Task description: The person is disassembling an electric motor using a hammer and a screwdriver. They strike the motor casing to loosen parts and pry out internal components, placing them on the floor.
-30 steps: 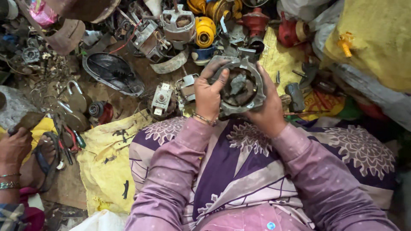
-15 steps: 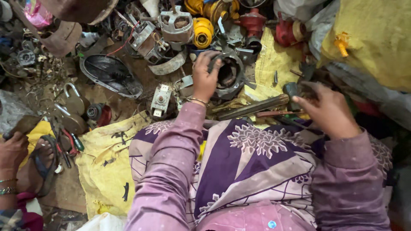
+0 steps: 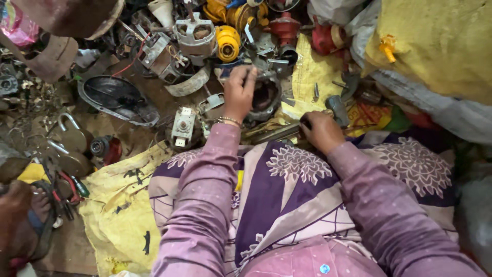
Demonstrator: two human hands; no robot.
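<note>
I sit on the ground with a purple patterned cloth over my lap. My left hand grips the rim of a round grey metal motor housing, which rests on the ground among scrap just beyond my knees. My right hand is closed around a long dark metal tool that lies across the front of my lap. The tool's grey head sticks out just past my knuckles. Both sleeves are pinkish purple, and a bangle sits on my left wrist.
Scrap lies all around: a motor frame, a yellow part, red parts, a black fan cover, padlocks, a small switch block. Yellow sacking lies left, a yellow sack right. Another person's hand is at the bottom left.
The housing went from both hands above my lap down to the ground, held by the left hand alone. My right hand let go, reached right, then came back closed on the tool.
</note>
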